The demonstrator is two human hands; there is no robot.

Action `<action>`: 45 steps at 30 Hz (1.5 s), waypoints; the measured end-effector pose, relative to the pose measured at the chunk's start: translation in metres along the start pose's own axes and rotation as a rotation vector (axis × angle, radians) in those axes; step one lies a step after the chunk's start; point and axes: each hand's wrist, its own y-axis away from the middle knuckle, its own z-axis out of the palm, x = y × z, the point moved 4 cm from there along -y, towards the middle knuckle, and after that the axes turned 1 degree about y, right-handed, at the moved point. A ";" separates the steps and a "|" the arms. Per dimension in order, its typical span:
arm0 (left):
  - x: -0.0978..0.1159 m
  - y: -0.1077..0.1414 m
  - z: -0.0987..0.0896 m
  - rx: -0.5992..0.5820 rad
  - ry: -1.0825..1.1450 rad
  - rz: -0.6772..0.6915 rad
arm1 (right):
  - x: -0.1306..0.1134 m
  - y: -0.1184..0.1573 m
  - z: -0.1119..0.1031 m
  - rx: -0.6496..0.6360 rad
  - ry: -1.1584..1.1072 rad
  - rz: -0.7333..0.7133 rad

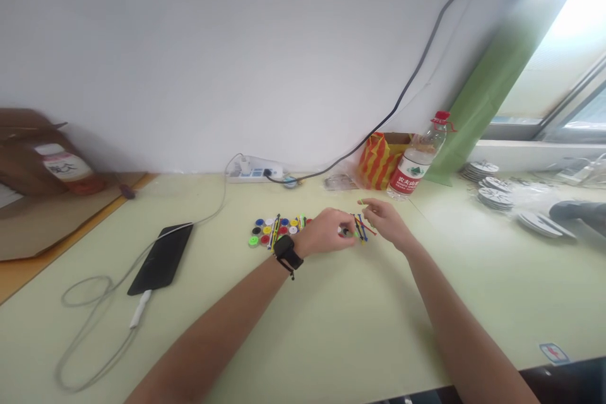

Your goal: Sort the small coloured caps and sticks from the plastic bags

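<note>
My left hand (326, 231), with a black watch (286, 252) at the wrist, curls over small coloured round pieces. Its fingers are bent together, and what they hold, if anything, is hidden. To its left lie several round cap-like pieces, among them a green one (254, 241) and a red one (264, 240). Thin coloured sticks (275, 231) lie across these. More thin sticks (362, 228), red, blue and yellow, rest between my hands. Just right of them, my right hand (386, 221) is closed in a pinch on a thin yellow-green stick (362, 202).
A black phone (161, 259) on a charging cable lies left. Behind stand a power strip (255, 170), a striped bag (376, 161) and a water bottle (414, 167). Stacked white discs (495, 197) sit right; an open cardboard box (42, 221) with a bottle is far left.
</note>
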 end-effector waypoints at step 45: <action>-0.030 0.061 -0.097 0.257 -0.414 -0.236 | 0.018 0.010 0.031 -0.198 0.376 -0.178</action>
